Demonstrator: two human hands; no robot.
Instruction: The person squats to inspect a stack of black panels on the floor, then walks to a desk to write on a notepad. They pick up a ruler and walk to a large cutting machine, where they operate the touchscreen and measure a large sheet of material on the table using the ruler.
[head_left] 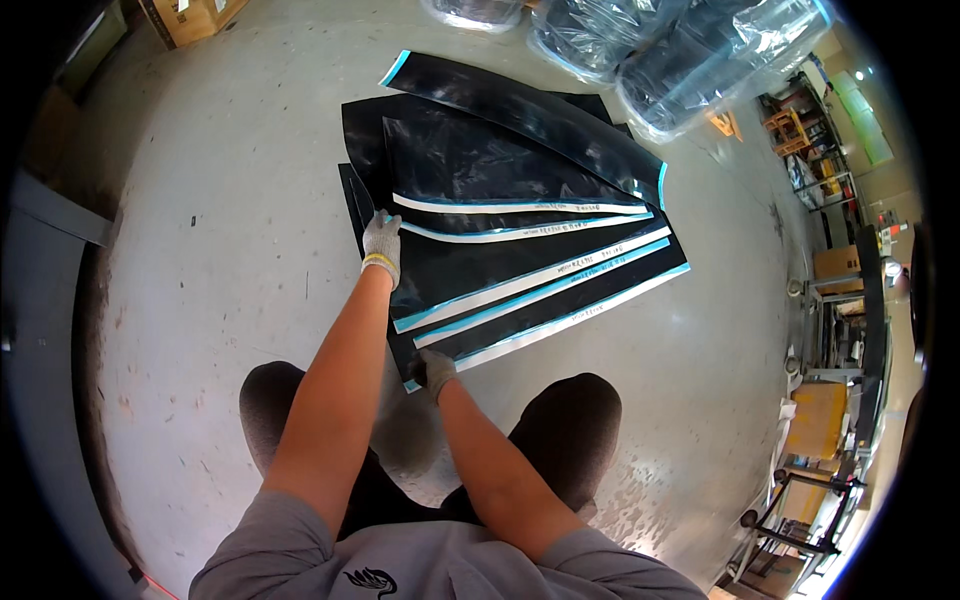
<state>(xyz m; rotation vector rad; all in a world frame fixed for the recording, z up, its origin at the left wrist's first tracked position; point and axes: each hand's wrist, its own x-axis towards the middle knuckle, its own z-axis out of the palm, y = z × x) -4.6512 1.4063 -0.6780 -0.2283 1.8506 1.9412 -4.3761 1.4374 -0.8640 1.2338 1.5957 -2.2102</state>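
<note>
Several black sheets (470,160) lie fanned and overlapping on the floor in front of me, with white and light-blue strips along their near edges. Some strips carry small dark writing. My left hand (381,245), in a light knitted glove with a yellow cuff band, is closed on the left end of one sheet, where its edge bends and lifts. My right hand (436,374), also gloved, is at the left end of the nearest sheets, its fingers bent on a black edge. Its fingertips are partly lost against the dark material.
Plastic-wrapped dark rolls (690,60) stand beyond the sheets. A cardboard box (190,18) sits at the far left, and a grey cabinet (45,340) lines the left side. Shelving with boxes (818,420) and a black-framed cart (800,515) run along the right. My knees flank my arms.
</note>
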